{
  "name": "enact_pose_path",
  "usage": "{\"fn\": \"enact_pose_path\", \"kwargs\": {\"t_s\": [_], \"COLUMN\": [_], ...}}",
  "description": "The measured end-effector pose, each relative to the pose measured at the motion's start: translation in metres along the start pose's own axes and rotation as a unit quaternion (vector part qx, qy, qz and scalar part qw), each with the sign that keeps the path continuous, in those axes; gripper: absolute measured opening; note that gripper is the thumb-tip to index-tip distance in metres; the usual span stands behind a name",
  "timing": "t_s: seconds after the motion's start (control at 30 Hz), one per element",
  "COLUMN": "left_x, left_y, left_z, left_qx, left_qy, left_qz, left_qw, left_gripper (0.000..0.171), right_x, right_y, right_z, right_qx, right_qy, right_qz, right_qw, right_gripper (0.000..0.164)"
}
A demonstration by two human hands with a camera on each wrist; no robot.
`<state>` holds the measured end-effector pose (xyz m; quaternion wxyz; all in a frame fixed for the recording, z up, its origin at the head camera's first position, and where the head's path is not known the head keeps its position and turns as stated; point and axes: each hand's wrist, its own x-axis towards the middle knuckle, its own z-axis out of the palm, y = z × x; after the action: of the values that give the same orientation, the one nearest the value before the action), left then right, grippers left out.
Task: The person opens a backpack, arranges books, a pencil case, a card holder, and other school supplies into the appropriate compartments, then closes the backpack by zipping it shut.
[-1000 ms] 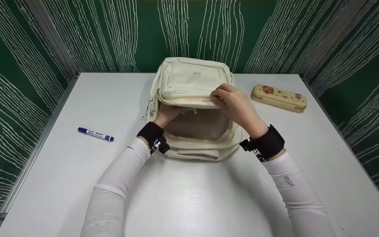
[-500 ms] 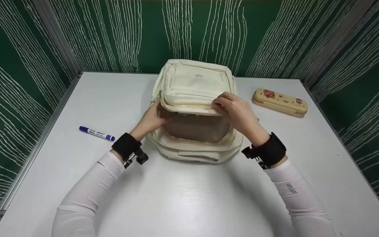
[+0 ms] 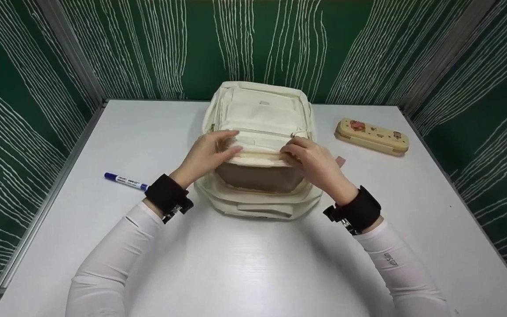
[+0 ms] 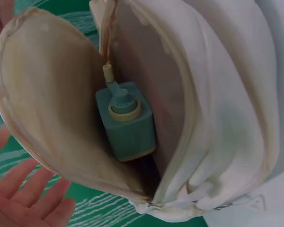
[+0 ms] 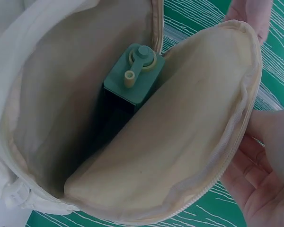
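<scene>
A cream backpack [image 3: 262, 202] lies on the table with its main compartment unzipped and the front flap raised. My right hand [image 3: 313, 165] pinches the flap's edge on the right; in the right wrist view its thumb and fingers are around the zip edge. My left hand [image 3: 205, 156] is at the flap's left side, fingers spread and thumb apart; the left wrist view shows these fingers [image 4: 35, 196] straight beside the flap. Inside the compartment stands a teal pump bottle [image 4: 130, 130] with a cream collar and nozzle tip. In the head view the flap hides the bottle.
A blue-capped marker [image 3: 123, 180] lies on the white table [image 3: 244, 264] left of the backpack, partly behind my left wrist strap. A yellow pencil case [image 3: 372, 136] with printed pictures lies at the back right. Green walls with white lines enclose the table.
My left hand has come out of the compartment and moved left, then to the flap's left side. The flap has come lower over the opening, with my right hand still pinching it.
</scene>
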<state>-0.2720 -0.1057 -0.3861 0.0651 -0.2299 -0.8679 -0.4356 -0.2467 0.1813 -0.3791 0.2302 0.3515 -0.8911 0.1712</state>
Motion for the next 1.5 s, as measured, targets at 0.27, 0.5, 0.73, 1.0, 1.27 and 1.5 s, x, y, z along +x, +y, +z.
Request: {"fn": "enact_pose_path", "kwargs": {"t_s": [0.27, 0.5, 0.73, 1.0, 1.27, 1.5], "left_x": [-0.001, -0.009, -0.014, -0.014, -0.015, -0.016], "left_y": [0.006, -0.001, -0.005, -0.007, -0.008, -0.008], "left_z": [0.024, 0.037, 0.045, 0.047, 0.048, 0.048], "left_qx": [0.148, 0.223, 0.231, 0.221, 0.208, 0.200], "left_qy": [-0.079, -0.042, 0.004, 0.006, 0.014, 0.004], "left_qz": [0.087, 0.152, 0.188, 0.185, 0.184, 0.182], "left_qw": [0.9820, 0.9621, 0.9546, 0.9576, 0.9606, 0.9629], "left_gripper": [0.040, 0.030, 0.019, 0.019, 0.018, 0.018], "right_x": [-0.011, -0.019, -0.022, -0.041, -0.074, -0.107], "right_y": [0.000, 0.001, 0.006, 0.039, 0.131, 0.202], "right_z": [0.011, 0.019, 0.025, 0.030, 0.020, 0.000], "right_qx": [-0.002, -0.016, 0.005, 0.117, 0.106, -0.018], "right_qy": [-0.029, -0.033, -0.030, -0.013, -0.055, -0.170], "right_qz": [-0.022, -0.036, -0.036, 0.037, 0.230, 0.334], "right_qw": [0.999, 0.999, 0.999, 0.992, 0.966, 0.927], "right_gripper": [0.009, 0.008, 0.007, 0.016, 0.059, 0.076]}}
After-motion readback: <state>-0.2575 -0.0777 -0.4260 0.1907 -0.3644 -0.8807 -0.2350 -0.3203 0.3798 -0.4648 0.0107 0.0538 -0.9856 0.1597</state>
